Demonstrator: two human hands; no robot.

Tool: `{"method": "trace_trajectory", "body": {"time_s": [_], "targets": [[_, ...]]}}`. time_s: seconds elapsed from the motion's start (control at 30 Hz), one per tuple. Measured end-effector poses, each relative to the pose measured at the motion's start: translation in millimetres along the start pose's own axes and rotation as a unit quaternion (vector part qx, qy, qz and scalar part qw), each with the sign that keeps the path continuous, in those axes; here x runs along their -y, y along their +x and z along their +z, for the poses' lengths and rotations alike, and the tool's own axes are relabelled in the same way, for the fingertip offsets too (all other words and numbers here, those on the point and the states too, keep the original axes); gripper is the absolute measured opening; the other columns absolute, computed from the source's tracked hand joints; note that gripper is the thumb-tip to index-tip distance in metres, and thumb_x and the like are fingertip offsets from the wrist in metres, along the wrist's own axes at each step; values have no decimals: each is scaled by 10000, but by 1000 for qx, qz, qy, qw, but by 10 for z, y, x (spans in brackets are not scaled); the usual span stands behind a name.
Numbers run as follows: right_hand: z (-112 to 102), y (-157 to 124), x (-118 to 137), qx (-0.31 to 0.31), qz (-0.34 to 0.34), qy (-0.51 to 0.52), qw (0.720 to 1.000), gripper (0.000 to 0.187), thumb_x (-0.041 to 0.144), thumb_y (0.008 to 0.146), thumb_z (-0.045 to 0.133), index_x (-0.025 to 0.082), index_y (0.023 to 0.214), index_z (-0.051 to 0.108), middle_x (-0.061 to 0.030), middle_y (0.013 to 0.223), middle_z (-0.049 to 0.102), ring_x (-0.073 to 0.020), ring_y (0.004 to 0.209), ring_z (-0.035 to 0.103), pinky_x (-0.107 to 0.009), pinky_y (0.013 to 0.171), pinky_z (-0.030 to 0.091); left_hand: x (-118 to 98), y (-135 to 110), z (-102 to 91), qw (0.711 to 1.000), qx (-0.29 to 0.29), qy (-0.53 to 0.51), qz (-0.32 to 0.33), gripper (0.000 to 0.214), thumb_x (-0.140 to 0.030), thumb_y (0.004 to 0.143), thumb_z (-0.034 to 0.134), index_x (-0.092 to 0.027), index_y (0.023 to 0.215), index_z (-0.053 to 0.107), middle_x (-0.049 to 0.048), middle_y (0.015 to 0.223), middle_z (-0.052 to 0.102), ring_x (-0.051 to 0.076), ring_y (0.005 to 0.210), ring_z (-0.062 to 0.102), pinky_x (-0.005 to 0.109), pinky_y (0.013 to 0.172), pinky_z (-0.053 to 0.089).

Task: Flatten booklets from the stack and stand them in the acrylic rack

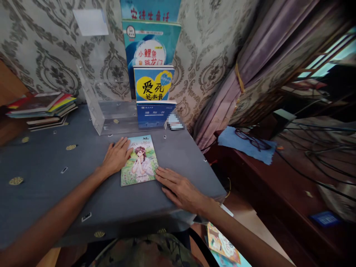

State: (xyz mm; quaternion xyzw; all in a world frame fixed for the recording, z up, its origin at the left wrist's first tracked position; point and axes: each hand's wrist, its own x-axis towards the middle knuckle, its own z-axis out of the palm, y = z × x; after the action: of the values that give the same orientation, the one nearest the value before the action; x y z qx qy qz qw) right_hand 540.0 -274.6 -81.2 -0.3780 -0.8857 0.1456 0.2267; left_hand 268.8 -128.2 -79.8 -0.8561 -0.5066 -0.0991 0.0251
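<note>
My left grip point(118, 155) lies unclenched, touching the upper left edge of a thin, rectangular paper book point(142, 165) with a green, pale-blue illustrated cover; my right grip point(179, 188), also released, touches its lower right edge. The book lies flat on the grey cloth-covered counter point(183, 157), before a clear plastic rack point(99, 120).

Far side: pale grey wallpapered wall point(205, 55) with dark damask medallions. Far right: mauve fabric curtain point(219, 102), gathered by a thin yellow tie point(239, 78); beyond it, a bright brown-framed window point(319, 65). Right: dark red-brown wooden cabinet point(250, 170), dimly lit. Left and centre: table draped in grey printed cloth point(41, 159).
</note>
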Motion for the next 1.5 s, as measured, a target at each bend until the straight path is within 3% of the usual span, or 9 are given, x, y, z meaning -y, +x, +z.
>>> {"method": "trace_trajectory", "body": {"time_s": [0.23,0.4,0.67,0.83,0.97,1.13,1.5], "targets": [[12,-7,31,2,13,-7,1000,484,221,1005,440,199,1488,446,-102,1521,483,-211,1450,388,-457,1205,364,311,27,-10,996,30,-49,71,573,-451,1029,213,-187,1492,424,89,1584,389,222,1492,303,485,1192,276],[30,-16,31,2,15,-11,1000,480,220,1010,426,177,1488,443,-112,1530,470,-210,1453,381,-454,1209,353,497,-125,-112,985,84,-88,126,599,-475,1033,168,-202,1527,370,42,1613,330,178,1513,241,424,1229,219],[33,-5,30,16,24,-6,1000,480,240,1014,405,203,1491,437,-89,1545,455,-194,1455,378,-451,1222,329,411,-632,-314,965,143,-111,187,552,-447,1046,205,-276,1568,263,-5,1632,278,161,1520,212,430,1254,150],[36,-16,27,15,16,-9,1000,481,241,1018,396,183,1495,426,-99,1545,453,-195,1472,345,-447,1218,338,339,-942,-383,954,163,-126,219,512,-424,1053,232,-326,1551,299,-26,1613,317,167,1506,257,430,1256,170],[54,-25,13,5,8,-14,1000,472,239,1020,403,163,1484,440,-119,1530,470,-206,1471,348,-457,1214,341,289,-1099,-430,946,154,-114,262,500,-383,1057,277,-332,1555,282,-19,1591,364,177,1487,309,426,1252,203],[59,-22,8,8,4,-17,1000,478,230,1022,390,174,1496,417,-119,1532,467,-199,1474,341,-455,1207,359,159,-1120,-447,930,130,-72,335,527,-343,1066,308,-282,1580,206,4,1602,347,155,1475,332,383,1255,173],[37,68,-17,19,4,-31,999,468,237,1034,396,158,1494,421,-132,1529,468,-211,1471,347,-440,1205,367,-30,-1010,-313,930,41,-17,366,556,-392,1068,313,-262,1587,163,22,1568,411,151,1459,362,392,1253,121]]}}
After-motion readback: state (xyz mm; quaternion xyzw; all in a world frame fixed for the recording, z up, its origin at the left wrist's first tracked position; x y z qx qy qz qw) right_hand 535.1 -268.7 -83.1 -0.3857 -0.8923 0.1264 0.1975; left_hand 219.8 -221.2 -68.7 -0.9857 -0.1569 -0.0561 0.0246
